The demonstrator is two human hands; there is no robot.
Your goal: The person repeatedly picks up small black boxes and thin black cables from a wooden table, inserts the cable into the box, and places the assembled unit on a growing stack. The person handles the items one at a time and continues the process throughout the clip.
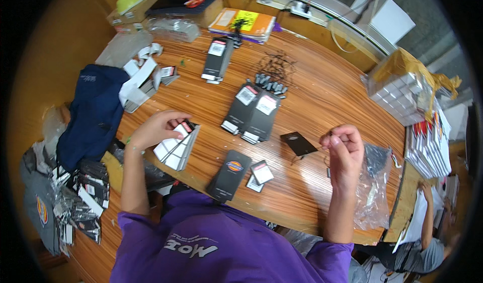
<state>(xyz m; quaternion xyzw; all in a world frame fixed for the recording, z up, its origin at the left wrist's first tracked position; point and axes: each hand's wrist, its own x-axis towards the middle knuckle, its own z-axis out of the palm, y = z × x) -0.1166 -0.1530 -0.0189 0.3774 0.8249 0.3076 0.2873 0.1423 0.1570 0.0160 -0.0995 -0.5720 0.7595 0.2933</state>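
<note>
At the left, my left hand [157,129] curls its fingers and thumb over a small white label with a red-and-black edge [186,128]. That label lies at the top of a fanned stack of white labels [177,152] near the table's front edge. My right hand [343,149] pinches a thin dark string. A black hang tag [299,142] is beside its fingertips, apparently on that string. Between my hands lies a stack of black tags with an oval emblem [232,170]. Small white label cards [261,172] lie to its right.
Two piles of black tags with white stickers [254,113] sit mid-table, their dark strings bunched behind. Another tag pile [216,59] is farther back. A navy garment [90,114] lies left. Clear plastic bags [372,192] and a wrapped carton [402,92] stand right, near another person's arm [427,215].
</note>
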